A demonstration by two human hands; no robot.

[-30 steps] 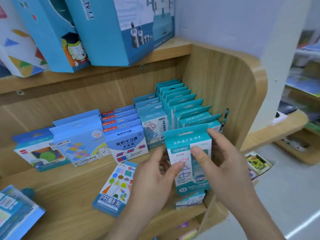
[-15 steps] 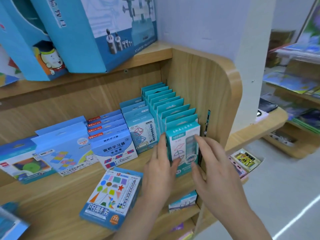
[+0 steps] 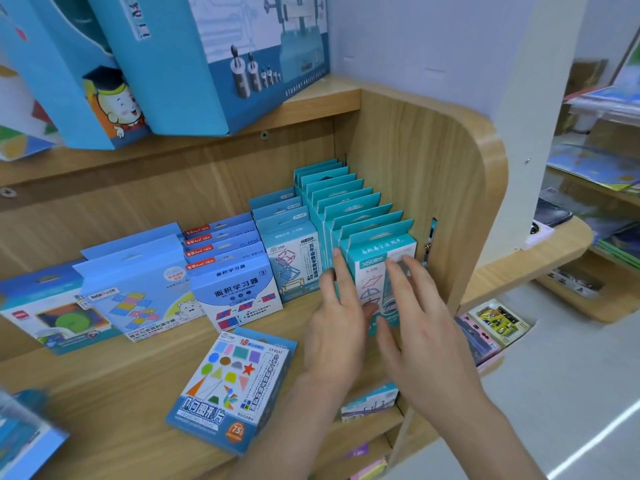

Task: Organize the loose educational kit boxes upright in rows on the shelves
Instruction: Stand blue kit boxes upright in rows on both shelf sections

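— Where is the teal box (image 3: 382,251)?
— Upright, fronting the teal row (image 3: 349,202) on the shelf (image 3: 104,410), just beside the side panel (image 3: 415,161).
— The hands?
— The left hand (image 3: 337,327) lays straight fingers along the box's far edge from the panel; the right hand (image 3: 426,348) presses flat on its face. Neither grips.
— Anything loose?
— A shapes box (image 3: 232,386) lies flat, well apart from the panel.

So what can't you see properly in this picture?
All in the head view:
- Front teal box: most of its picture is covered by the left hand and right hand.
- Teal boxes behind it: only top flaps show; each front is hidden by the next box.
- Box at bottom left: blurred and cut off by the edge.
- Small box lower down: partly behind the shelf board.
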